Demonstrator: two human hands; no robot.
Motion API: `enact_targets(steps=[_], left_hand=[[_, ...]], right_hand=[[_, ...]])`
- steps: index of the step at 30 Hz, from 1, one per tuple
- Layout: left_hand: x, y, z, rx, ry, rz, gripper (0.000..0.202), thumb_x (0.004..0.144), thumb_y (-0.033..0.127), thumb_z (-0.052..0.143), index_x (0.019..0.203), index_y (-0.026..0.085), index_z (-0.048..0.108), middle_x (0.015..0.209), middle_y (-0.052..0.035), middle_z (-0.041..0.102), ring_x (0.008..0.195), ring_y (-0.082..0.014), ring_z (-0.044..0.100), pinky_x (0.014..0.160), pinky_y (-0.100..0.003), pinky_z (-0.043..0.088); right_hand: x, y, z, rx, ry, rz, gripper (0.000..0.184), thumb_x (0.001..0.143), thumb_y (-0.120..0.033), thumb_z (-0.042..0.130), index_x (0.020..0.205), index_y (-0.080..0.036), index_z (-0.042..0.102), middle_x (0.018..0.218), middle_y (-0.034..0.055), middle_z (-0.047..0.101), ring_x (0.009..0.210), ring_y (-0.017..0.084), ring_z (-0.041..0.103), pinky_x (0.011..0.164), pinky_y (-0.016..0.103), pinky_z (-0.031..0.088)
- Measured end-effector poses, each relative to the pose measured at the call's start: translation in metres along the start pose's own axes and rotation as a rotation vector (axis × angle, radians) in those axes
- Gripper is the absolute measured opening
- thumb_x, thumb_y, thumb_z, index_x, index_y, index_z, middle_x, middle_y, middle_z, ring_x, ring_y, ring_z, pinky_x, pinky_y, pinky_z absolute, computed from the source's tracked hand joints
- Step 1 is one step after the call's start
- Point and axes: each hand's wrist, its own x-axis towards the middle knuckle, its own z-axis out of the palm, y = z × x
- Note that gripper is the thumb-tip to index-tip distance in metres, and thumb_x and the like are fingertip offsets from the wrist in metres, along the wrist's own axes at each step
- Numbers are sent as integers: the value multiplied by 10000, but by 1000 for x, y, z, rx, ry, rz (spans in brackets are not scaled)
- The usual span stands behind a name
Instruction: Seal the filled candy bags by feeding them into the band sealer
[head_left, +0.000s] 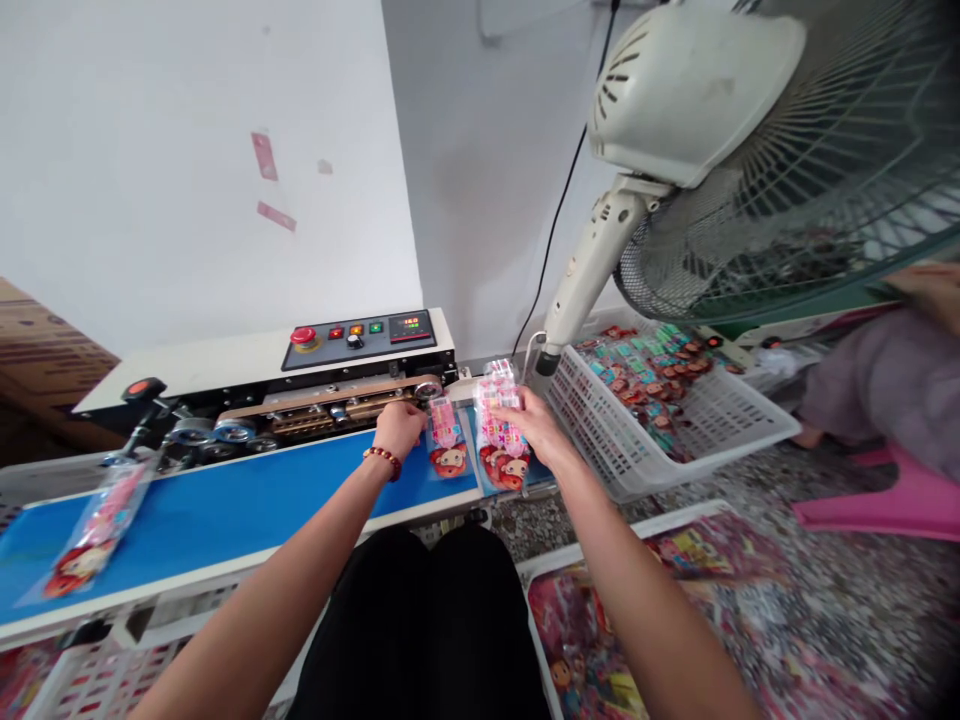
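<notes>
My left hand (400, 432), with a beaded bracelet at its wrist, has its fingers pinched at the upper left edge of a clear plastic packet (448, 440) with pink print and a red-haired cartoon figure. That packet lies at the right end of the blue conveyor belt (277, 495), beside the rollers of a band sealing machine (330, 405). Just to the right, my right hand (534, 425) is closed round a stack of similar packets (501, 430), its thumb over their front. Another such packet (97, 530) lies slanted at the belt's left end.
A control panel (360, 338) with a red stop button tops the machine. On the right stand a fan (600, 245), a white basket (615, 440) of packets and a pink stool (892, 500) near a person in grey (870, 390). A crate (540, 565) of packets sits lower right.
</notes>
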Motion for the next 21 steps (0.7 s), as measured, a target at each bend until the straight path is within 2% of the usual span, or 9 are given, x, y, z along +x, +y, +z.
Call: enact_targets(steps=[3, 6, 8, 10, 12, 14, 16, 18, 21], left_hand=[[-7, -16, -17, 92, 38, -5, 147, 845, 221, 603, 747, 172, 701, 630, -50, 677, 587, -199, 650, 634, -280, 471], [-18, -29, -22, 196, 209, 47, 176, 898, 313, 580, 941, 187, 694, 878, -96, 742, 804, -266, 705, 725, -325, 496], [-25, -34, -21, 256, 290, 89, 250, 929, 379, 551, 1057, 195, 662, 1050, -133, 727, 946, -311, 700, 782, -368, 508], [-31, -36, -22, 333, 287, 110, 309, 944, 387, 525, 1160, 191, 628, 1193, -177, 672, 1020, -343, 687, 825, -412, 515], [-35, -41, -32, 437, 260, 103, 354, 950, 338, 492, 1244, 169, 596, 1272, -220, 606, 1045, -362, 683, 849, -441, 515], [-37, -53, -51, 550, 237, 60, 398, 950, 331, 466, 1281, 140, 579, 1287, -249, 572, 1040, -383, 685, 846, -460, 514], [-38, -72, -77, 635, 244, -20, 447, 953, 422, 457, 1268, 134, 590, 1276, -255, 574, 1028, -412, 684, 826, -478, 516], [-36, -93, -104, 661, 228, -107, 464, 939, 510, 459, 1183, 157, 635, 1211, -226, 624, 1020, -420, 682, 812, -476, 515], [-31, -124, -140, 624, 157, -169, 359, 906, 464, 491, 1014, 185, 690, 1102, -176, 686, 977, -372, 692, 796, -422, 516]], right_hand=[[-1, -3, 3, -2, 13, 11, 486, 578, -385, 863, 989, -220, 663, 890, 9, 759, 809, 227, 717, 773, 368, 590], [-1, -5, 7, -13, 36, 24, 512, 556, -387, 878, 988, -225, 656, 894, 11, 759, 800, 235, 721, 742, 365, 593], [0, -5, 9, -32, 50, 24, 508, 545, -390, 884, 966, -227, 650, 880, 12, 754, 783, 240, 720, 726, 370, 594], [0, -5, 9, -42, 58, 25, 507, 543, -399, 889, 956, -231, 648, 869, 16, 753, 775, 246, 721, 716, 375, 594], [0, -4, 8, -38, 53, 33, 512, 547, -409, 892, 964, -231, 653, 870, 19, 756, 784, 250, 725, 716, 378, 597], [0, -3, 7, -37, 44, 35, 523, 545, -413, 893, 974, -225, 659, 879, 22, 761, 802, 251, 728, 732, 386, 600], [0, -2, 6, -27, 39, 20, 536, 545, -416, 890, 987, -215, 663, 899, 26, 764, 815, 249, 728, 751, 393, 601], [-1, -2, 6, -3, 32, 12, 550, 543, -415, 890, 1000, -208, 664, 915, 30, 766, 813, 246, 727, 753, 392, 600], [-4, -5, 7, 8, 34, 18, 534, 533, -403, 892, 975, -204, 667, 884, 25, 763, 781, 238, 721, 731, 373, 595]])
